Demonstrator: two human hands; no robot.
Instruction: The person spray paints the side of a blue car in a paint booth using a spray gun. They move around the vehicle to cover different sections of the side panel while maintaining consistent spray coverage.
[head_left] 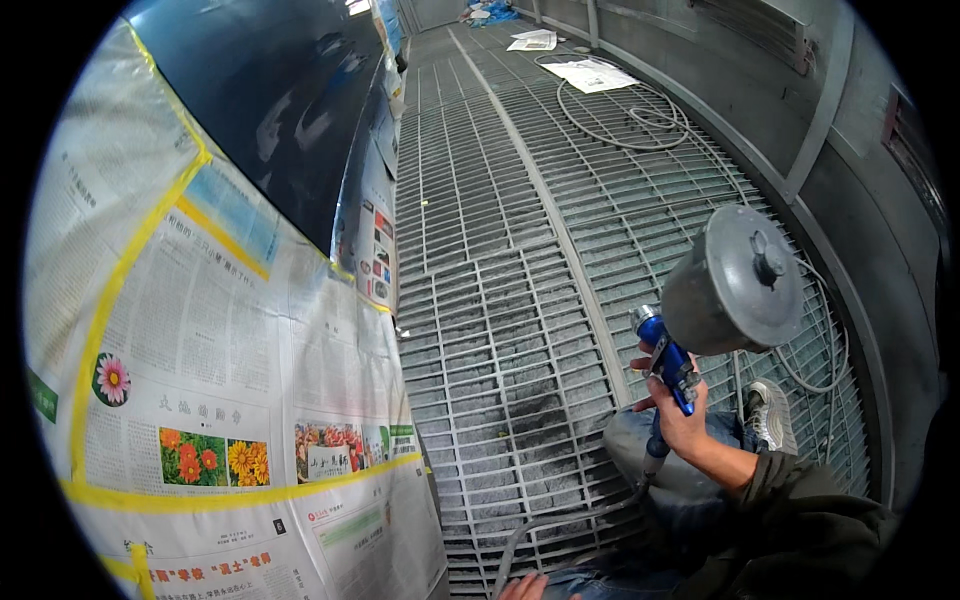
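Note:
My right hand (682,418) is wrapped round the handle of a blue spray gun (668,352), which has a silver front end. A grey metal paint cup (735,285) with a round lid sits tilted beside the gun. From the bottom of the handle an air hose (560,520) curves down and left towards the lower edge. Only the fingers of my left hand (528,588) show at the lower edge, close to that hose; whether they grip it is hidden. At the left stands a glossy dark panel (265,100), bordered by newspaper masking (240,360) and yellow tape (100,330).
Metal grating (500,350) forms the floor. A coiled hose (640,140) lies by the right wall (740,100), and its line runs on behind the cup. Loose paper sheets (590,75) and blue plastic (490,12) lie farther back. My shoe (770,415) rests near the gun.

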